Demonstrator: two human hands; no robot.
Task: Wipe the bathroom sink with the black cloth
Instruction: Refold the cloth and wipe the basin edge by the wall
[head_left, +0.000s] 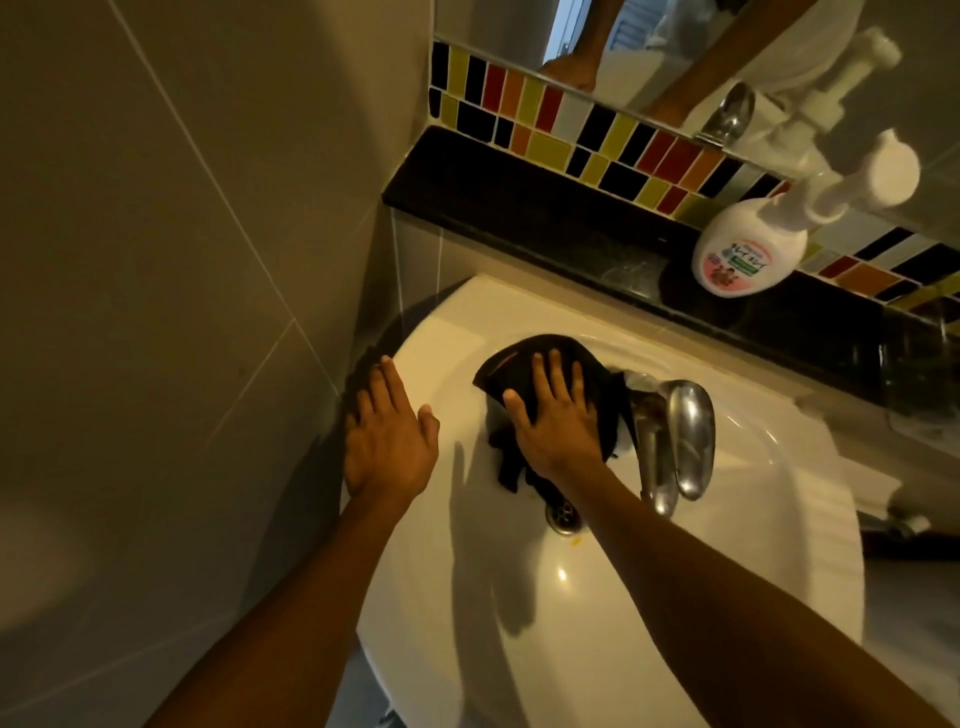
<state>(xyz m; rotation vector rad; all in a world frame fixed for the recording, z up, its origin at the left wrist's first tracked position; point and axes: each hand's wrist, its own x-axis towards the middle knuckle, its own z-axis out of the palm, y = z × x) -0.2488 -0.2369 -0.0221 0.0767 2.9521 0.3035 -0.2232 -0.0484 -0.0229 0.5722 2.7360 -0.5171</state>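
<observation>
Head view: right hand (558, 423) flat, pressing crumpled black cloth (524, 364) into white sink (519, 597); left hand (387, 441) spread open

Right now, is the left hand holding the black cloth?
No, the left hand rests flat on the sink rim, while the right hand presses the black cloth.

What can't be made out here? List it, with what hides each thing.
All in the head view:
- Sink surface under the black cloth: covered by the cloth and the flat right hand.
- Drain: partly behind the right forearm.
- Soap bottle label: too small and blurred to read.
- Sink's near rim: cut off by the bottom edge.
- Rim under the left hand: hidden by the hand.
</observation>
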